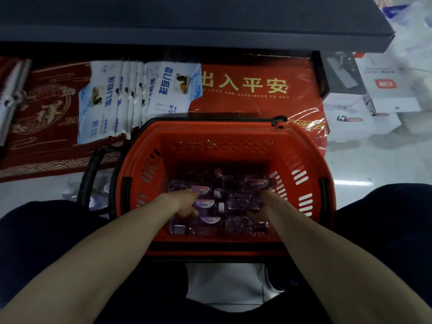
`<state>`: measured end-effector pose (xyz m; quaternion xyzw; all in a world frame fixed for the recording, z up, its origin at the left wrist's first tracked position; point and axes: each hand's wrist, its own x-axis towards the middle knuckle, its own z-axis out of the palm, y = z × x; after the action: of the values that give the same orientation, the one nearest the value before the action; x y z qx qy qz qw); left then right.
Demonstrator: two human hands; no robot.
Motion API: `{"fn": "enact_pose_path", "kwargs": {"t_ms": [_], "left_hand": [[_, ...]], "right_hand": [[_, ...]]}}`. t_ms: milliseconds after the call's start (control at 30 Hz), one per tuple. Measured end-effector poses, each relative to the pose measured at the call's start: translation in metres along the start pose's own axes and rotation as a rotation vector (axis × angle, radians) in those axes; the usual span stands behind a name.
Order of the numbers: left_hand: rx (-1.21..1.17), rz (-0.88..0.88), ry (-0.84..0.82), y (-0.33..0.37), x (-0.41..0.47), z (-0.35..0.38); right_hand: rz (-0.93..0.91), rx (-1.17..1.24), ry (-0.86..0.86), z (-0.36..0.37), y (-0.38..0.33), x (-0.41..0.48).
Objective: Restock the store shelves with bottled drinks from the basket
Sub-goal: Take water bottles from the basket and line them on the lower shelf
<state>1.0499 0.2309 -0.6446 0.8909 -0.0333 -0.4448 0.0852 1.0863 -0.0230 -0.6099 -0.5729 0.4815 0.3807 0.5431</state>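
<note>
A red plastic basket (224, 136) stands on the floor between my knees. Several purple-tinted bottled drinks (236, 202) lie on their sides at its bottom. Both my hands reach down into the basket. My left hand (184, 202) lies on the bottles at the left, its fingers curled round one bottle (205, 190). My right hand (264, 206) is among the bottles at the right, fingers bent down round another bottle (243, 224). The fingertips of both hands are partly hidden by the bottles.
A dark shelf board (210, 31) runs overhead at the top. Below it lie red doormats (245, 90) and white-blue packs (105, 101). White boxes (350, 113) stand at the right. The basket's black handle (93, 174) hangs to the left over glossy floor.
</note>
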Motion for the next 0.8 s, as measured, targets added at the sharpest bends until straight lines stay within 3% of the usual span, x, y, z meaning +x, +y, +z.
{"fn": "enact_pose_path", "kwargs": {"t_ms": [133, 333, 567, 800], "left_hand": [[0.029, 0.035, 0.013, 0.003, 0.001, -0.004], [-0.027, 0.095, 0.079, 0.004, -0.017, -0.04], [-0.375, 0.187, 0.328, 0.009, -0.06, -0.108], [-0.794, 0.379, 0.465, 0.039, -0.111, -0.165]], "right_hand": [[-0.017, -0.023, 0.011, 0.002, -0.001, -0.006], [-0.212, -0.03, -0.067, -0.01, -0.006, -0.026], [-0.532, 0.042, -0.122, -0.009, -0.032, -0.064], [-0.925, -0.127, -0.261, -0.006, -0.081, -0.131]]}}
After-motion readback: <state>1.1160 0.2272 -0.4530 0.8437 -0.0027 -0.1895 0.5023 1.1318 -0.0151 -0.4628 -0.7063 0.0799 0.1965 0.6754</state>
